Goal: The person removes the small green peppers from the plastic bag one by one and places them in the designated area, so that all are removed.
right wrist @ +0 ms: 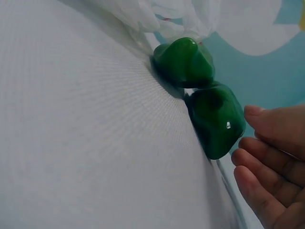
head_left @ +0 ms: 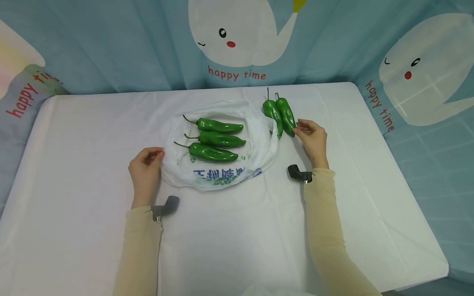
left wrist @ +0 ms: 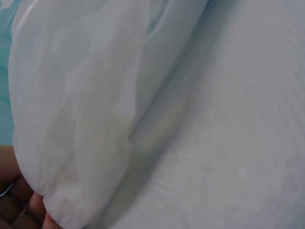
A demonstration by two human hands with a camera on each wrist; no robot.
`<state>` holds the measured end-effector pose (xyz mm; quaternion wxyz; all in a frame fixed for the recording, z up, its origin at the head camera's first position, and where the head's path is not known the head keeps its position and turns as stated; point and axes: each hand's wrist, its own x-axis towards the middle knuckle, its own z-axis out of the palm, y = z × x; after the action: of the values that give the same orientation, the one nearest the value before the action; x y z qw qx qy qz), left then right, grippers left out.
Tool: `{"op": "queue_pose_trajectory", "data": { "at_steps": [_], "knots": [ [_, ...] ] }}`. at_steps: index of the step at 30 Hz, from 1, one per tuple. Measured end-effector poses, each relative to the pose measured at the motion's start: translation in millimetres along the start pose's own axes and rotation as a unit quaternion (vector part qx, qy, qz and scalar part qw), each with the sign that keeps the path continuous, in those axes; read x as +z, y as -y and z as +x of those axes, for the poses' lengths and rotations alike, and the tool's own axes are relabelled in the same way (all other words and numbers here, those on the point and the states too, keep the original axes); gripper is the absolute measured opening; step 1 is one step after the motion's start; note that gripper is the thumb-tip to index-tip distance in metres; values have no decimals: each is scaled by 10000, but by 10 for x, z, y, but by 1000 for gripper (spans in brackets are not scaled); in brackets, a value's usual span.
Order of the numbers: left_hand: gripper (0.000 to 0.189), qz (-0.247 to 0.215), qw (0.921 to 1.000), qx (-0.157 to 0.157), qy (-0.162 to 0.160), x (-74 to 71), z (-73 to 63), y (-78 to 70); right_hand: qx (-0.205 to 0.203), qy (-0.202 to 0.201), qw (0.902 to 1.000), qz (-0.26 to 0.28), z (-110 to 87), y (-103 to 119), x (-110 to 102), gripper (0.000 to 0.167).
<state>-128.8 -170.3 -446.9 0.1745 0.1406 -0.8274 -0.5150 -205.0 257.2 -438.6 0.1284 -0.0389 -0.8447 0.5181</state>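
A white plastic bag [head_left: 177, 174] lies spread on the table with its mouth rolled open. Three green peppers [head_left: 212, 153] rest inside it side by side, stems to the left. My left hand [head_left: 145, 164] pinches the bag's left edge; in the left wrist view the bag [left wrist: 76, 114] hides most of the curled fingers. Two more green peppers [head_left: 285, 115] lie together beyond the bag's right rim, the left one partly behind the plastic. At the lower tip of the right one is my right hand [head_left: 312, 137], its fingers loosely bent beside the pepper [right wrist: 217, 121] without gripping it.
The table [head_left: 222, 238] wears a white cloth. A blue curtain [head_left: 148, 49] with cartoon whales hangs along its back and right edges. Wrist cameras [head_left: 300, 174] jut inward from both sleeves. Some pale translucent material [head_left: 270, 291] shows at the near edge.
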Motion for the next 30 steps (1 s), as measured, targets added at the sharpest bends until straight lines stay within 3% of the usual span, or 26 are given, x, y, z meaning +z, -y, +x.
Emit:
{"op": "queue_pose_trajectory", "data": {
  "at_steps": [14, 19, 26, 30],
  "knots": [
    [12, -114, 9999, 51, -18, -1, 3, 12, -217, -300, 9988, 321, -15, 183, 24, 32],
    [12, -132, 9999, 29, -25, -3, 4, 9, -364, -183, 9975, 570, -44, 303, 43, 30],
    [13, -122, 9999, -2, -33, -4, 5, -1, -558, 142, 9946, 866, -204, 726, 78, 29],
    [13, -125, 9999, 7, -38, -2, 8, 3, -804, 360, 9915, 959, -250, 827, 122, 28]
  ]
}}
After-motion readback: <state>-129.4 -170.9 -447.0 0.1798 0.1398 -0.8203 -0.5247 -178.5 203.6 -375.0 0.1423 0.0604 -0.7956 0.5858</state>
